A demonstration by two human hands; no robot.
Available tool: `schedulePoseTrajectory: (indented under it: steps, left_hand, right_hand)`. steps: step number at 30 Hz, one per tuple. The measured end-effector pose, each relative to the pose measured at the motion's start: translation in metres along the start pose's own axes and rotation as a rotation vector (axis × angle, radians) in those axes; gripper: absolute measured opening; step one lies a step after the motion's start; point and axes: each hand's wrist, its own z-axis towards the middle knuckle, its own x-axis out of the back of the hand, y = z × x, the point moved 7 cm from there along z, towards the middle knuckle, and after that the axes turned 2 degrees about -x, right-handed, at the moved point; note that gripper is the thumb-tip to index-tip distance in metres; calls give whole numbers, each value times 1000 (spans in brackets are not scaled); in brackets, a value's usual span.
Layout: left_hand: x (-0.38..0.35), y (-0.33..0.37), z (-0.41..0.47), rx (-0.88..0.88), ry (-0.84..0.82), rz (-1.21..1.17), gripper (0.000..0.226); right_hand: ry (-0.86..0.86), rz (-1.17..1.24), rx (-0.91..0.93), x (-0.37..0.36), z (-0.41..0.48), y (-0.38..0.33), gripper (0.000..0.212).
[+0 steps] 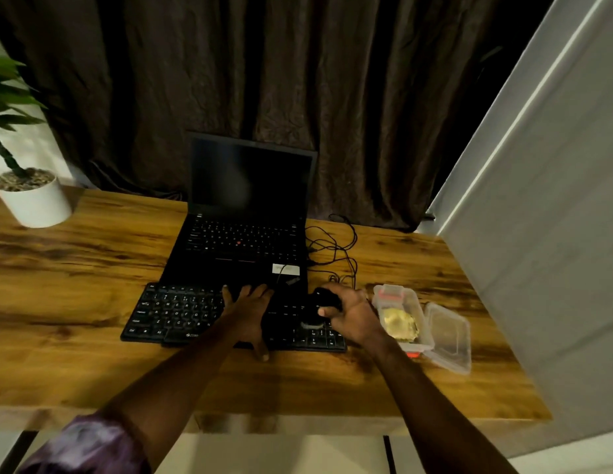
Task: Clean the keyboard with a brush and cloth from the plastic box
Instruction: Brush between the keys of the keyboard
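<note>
A black external keyboard (175, 313) lies on the wooden desk (92, 268) in front of the laptop. My left hand (248, 313) lies flat on the middle of the keyboard with its fingers spread. My right hand (349, 316) grips a black brush (320, 307) over the keyboard's right part; the brush's pale tip touches the keys. Right of the keyboard stands the clear plastic box (394, 295), open, with a yellow cloth (399, 323) inside.
The box lid (450, 336) lies to the right of the box. An open black laptop (250, 206) stands behind the keyboard with black cables (335, 248) at its right. A potted plant (31, 196) stands far left. A grey wall panel borders the desk's right edge.
</note>
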Motion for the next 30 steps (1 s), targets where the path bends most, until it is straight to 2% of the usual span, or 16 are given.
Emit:
schedulePoseTrajectory:
  steps: [4, 8, 12, 15, 20, 30]
  left_hand:
    - [-1, 0, 0, 5, -7, -7, 151]
    - [-1, 0, -1, 4, -13, -4, 150]
    - [0, 0, 0, 12, -23, 6, 150]
    - [0, 1, 0, 12, -19, 1, 150]
    - [1, 1, -2, 6, -20, -18, 148]
    - [-4, -3, 3, 9, -12, -6, 151]
  right_hand:
    - [55, 8, 0, 17, -8, 2, 50]
    - [94, -95, -26, 39, -16, 26, 54]
    - [100, -194, 3, 38, -21, 13, 53]
    - [63, -173, 20, 18, -19, -9, 51]
    - [26, -4, 38, -3, -13, -22, 45]
    - [90, -169, -53, 52, -32, 29, 46]
